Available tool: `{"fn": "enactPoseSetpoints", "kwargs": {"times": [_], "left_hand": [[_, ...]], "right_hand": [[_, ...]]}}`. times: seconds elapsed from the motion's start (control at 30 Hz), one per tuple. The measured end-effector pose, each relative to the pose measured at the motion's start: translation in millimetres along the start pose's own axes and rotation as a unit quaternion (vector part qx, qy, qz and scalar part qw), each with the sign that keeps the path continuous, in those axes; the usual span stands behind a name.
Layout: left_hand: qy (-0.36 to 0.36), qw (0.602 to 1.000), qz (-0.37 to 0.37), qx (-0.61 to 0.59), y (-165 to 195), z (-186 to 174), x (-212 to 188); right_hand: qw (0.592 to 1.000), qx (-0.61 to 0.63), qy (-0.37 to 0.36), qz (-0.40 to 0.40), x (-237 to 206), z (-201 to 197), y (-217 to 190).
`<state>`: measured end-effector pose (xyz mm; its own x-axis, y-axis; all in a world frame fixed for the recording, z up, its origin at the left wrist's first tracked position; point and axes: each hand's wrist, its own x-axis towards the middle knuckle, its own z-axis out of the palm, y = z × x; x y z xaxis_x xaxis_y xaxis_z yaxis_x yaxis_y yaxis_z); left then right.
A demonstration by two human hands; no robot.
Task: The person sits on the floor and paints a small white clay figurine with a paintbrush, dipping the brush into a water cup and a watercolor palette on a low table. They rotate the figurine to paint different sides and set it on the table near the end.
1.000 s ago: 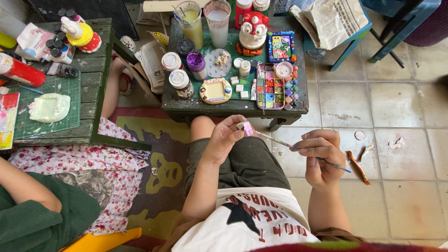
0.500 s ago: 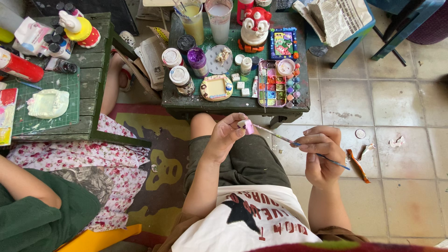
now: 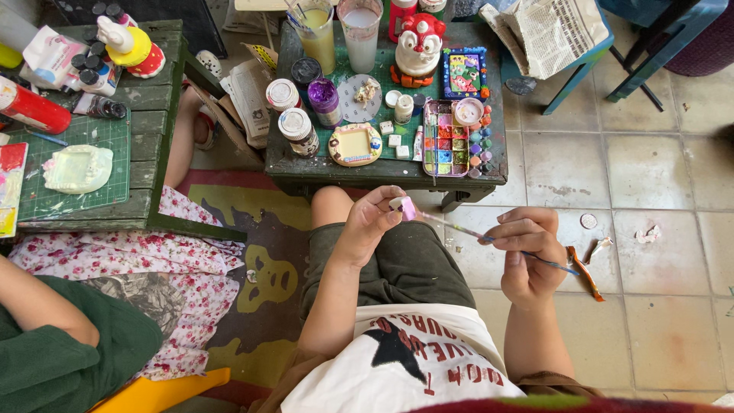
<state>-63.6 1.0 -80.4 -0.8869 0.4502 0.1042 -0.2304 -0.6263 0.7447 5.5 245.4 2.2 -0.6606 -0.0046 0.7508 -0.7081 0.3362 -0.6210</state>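
Note:
My left hand point(image 3: 369, 223) pinches a small pink and white piece point(image 3: 403, 206) between thumb and fingers, just in front of a low dark green table point(image 3: 306, 164). In my right hand point(image 3: 527, 248) is a thin paintbrush point(image 3: 466, 229), its tip touching the small piece. Both hands hover above my lap, over my dark shorts. On the table lie a paint palette point(image 3: 451, 141) with many coloured wells, a small painted frame point(image 3: 355, 144), several paint jars point(image 3: 298, 131) and a red and white painted figurine point(image 3: 419, 44).
Another person in a floral skirt point(image 3: 122, 260) and green top sits at my left, by a second green table point(image 3: 145, 99) holding a cutting mat, a white mould and paint bottles. Two cups of water point(image 3: 359, 30) stand at the back. Tiled floor lies to the right, with scraps.
The hands stay almost still; the brush tip works slightly against the small piece. The view has shifted a little.

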Motion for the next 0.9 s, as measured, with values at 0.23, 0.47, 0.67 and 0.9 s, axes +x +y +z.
{"fn": "enactPoseSetpoints", "kwargs": {"times": [0.23,0.47,0.67,0.9], "left_hand": [[0.013,1.000,-0.001,0.003,-1.2,-0.5,0.3],[0.003,1.000,0.002,0.014,-3.0,-0.2,-0.7],[0.002,1.000,0.005,0.003,-1.4,-0.8,-1.6],[0.005,0.999,0.010,0.031,3.3,6.8,-2.8]], "right_hand": [[1.000,0.015,0.009,0.006,-0.2,0.4,-0.5],[1.000,0.008,-0.024,0.003,0.5,-1.8,-1.4],[1.000,0.006,-0.023,0.011,-1.4,-1.5,0.8],[1.000,0.014,-0.018,0.010,1.0,-2.1,2.0]]}}
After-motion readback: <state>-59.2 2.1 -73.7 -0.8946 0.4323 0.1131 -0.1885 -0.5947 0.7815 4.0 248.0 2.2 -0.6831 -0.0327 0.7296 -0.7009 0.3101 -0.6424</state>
